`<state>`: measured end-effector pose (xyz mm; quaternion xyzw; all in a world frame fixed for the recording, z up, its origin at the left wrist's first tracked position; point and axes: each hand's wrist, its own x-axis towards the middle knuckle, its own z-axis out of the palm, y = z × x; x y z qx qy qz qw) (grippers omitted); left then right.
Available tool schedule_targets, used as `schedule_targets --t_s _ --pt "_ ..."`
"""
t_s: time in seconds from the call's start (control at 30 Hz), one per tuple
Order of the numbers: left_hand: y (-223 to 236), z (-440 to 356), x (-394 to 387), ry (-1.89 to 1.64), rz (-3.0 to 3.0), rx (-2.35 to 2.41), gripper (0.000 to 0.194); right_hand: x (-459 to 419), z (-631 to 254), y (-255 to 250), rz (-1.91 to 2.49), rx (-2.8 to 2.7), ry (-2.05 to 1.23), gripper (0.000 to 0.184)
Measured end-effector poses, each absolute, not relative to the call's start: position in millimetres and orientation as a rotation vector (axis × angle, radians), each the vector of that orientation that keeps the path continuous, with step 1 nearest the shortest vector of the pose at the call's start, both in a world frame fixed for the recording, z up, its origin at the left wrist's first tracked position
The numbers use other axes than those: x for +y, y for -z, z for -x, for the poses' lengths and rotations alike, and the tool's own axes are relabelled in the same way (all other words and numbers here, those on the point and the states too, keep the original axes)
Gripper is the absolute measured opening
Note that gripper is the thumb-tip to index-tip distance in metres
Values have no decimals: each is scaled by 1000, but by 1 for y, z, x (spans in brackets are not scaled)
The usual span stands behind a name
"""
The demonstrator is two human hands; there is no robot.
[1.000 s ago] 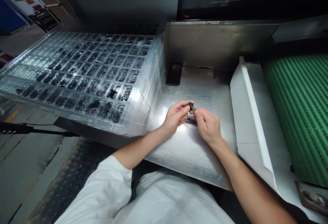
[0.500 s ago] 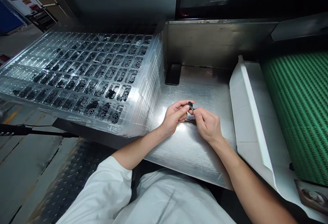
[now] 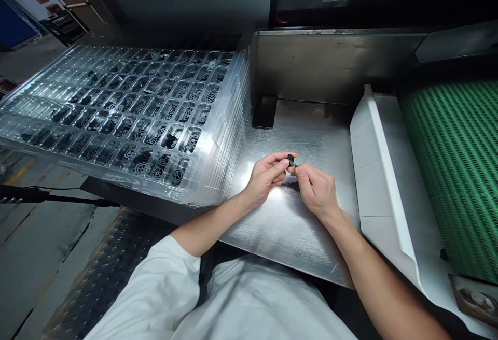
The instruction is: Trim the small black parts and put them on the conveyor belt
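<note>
Between the fingertips of my left hand point(image 3: 265, 178) is a small black part point(image 3: 290, 159), pinched by thumb and forefinger. My right hand point(image 3: 317, 187) is closed, its thumb and forefinger pressed together right beside that part. A thin sliver of something seems to stick out from the right fingertips toward the black part, too small to name. Both hands are held over the brushed metal worktop point(image 3: 288, 236).
To the left rises a stack of clear plastic trays point(image 3: 221, 169), the top one with black parts in many pockets. A black phone point(image 3: 264, 112) lies at the back of the worktop. On the right stand a white guard point(image 3: 373, 174) and a green conveyor belt point(image 3: 455, 164).
The hands stay nearly in place around the black part, which has turned slightly. The whole view has shifted a little.
</note>
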<state>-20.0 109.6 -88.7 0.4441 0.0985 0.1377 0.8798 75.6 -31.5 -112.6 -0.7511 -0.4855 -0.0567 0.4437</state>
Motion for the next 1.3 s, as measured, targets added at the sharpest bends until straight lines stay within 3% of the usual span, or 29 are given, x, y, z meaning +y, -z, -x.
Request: schedule_targets --t_s 1.3 --pt "87 20 110 -251 -855 221 43 -33 -77 115 1917 -1229 189 43"
